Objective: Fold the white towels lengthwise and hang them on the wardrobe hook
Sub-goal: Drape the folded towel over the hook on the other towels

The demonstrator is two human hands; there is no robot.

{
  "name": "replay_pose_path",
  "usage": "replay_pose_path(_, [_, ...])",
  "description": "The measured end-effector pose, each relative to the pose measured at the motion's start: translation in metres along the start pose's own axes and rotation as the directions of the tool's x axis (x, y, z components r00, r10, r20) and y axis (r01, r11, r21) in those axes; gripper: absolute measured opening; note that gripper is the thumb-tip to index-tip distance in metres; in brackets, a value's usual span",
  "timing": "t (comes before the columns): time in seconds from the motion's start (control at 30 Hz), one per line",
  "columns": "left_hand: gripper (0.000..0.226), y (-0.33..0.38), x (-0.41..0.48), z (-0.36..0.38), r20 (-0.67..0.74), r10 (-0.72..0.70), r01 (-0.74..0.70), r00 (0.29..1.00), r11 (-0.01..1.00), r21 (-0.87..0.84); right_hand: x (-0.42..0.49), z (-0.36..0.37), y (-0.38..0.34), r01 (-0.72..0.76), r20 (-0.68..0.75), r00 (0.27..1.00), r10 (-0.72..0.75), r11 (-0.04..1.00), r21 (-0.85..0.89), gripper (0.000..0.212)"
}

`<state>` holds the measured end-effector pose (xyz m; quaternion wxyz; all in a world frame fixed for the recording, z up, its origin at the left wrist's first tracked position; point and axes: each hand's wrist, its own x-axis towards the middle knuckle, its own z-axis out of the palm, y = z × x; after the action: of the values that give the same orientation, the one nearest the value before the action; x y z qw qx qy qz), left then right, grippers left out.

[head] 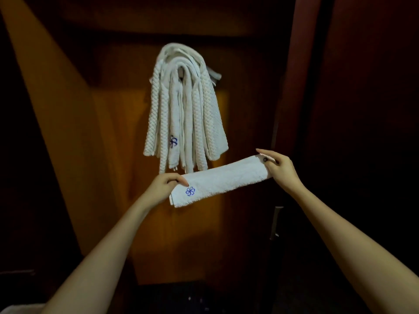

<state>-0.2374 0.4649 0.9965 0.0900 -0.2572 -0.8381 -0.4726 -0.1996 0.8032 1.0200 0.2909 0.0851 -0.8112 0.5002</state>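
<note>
While hung towels [186, 114] drape above, left grip [164, 185] pinching folded towel [222, 180] by logo end, right grip [280, 165] pinching other end.

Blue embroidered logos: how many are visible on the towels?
2. One logo is on the held towel, beside the left hand; the other logo is low among the hanging towels. More may be hidden in folds.

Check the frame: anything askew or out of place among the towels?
Yes: at the upper right of the hung bundle of white woven towels, a short white flap juts sideways instead of hanging down, and the lower ends are uneven. The folded white terry towel held between the left hand and right hand looks tidy.
</note>
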Motion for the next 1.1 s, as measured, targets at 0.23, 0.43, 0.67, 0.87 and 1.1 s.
replay_pose_path(0.23, [0.035,0.045,0.019,-0.061,-0.043,0.005,-0.003,0.999,0.998,0.064,0.038,-0.001,-0.039,0.134,-0.039,0.99,-0.136,0.99,-0.037,0.046])
replay_pose_path(0.43, [0.028,0.085,0.034,-0.107,-0.225,0.118,-0.117,0.967,0.993,0.021,0.069,-0.01,-0.089,0.267,-0.09,0.962,-0.256,0.952,0.151,0.045])
replay_pose_path(0.67, [0.023,0.101,0.066,-0.147,-0.448,0.221,-0.208,0.866,0.975,0.079,0.115,0.013,-0.124,0.256,-0.029,0.967,-0.255,0.948,0.191,0.037])
replay_pose_path(0.87, [0.022,0.096,0.113,-0.176,-0.495,0.295,-0.27,0.817,0.955,0.123,0.169,0.029,-0.133,0.285,-0.034,0.958,-0.285,0.927,0.243,0.036])
replay_pose_path(1.1, [0.028,0.11,0.188,-0.225,-0.568,0.343,-0.391,0.748,0.92,0.041,0.25,0.036,-0.172,0.316,-0.061,0.947,-0.316,0.878,0.358,0.037])
